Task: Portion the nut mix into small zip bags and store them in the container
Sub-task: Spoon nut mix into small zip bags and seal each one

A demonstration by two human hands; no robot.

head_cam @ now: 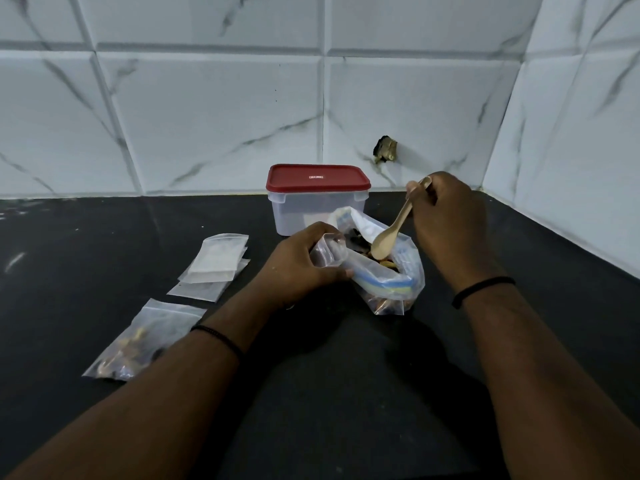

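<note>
Both of my forearms reach in from the bottom edge over the dark tabletop (104, 237), each with a thin black band at the wrist. My left hand (301, 263) is curled around a small clear zip bag (327, 252), holding its mouth just beside the opening of the big bag of nut mix (388, 271). That big bag stands slumped between my two hands, its blue and yellow zip strip folded down on the near side, with dark and tan pieces showing inside.

My right hand (446, 216) pinches the upper end of a pale wooden spoon (398, 225) between thumb and fingers; the spoon slants down to the left, and its bowl sits in the mouth of the big bag, though I cannot tell whether it carries any nuts.

Beyond my hands, just behind the big bag, stands the clear container (311, 209) with its red lid (317, 177) on, close to the marbled tile wall (207, 116). Left of my left hand lies a loose stack of empty small bags (216, 263), and nearer to me, beside my left forearm, a filled small bag (138, 341) lies flat with nuts inside.
</note>
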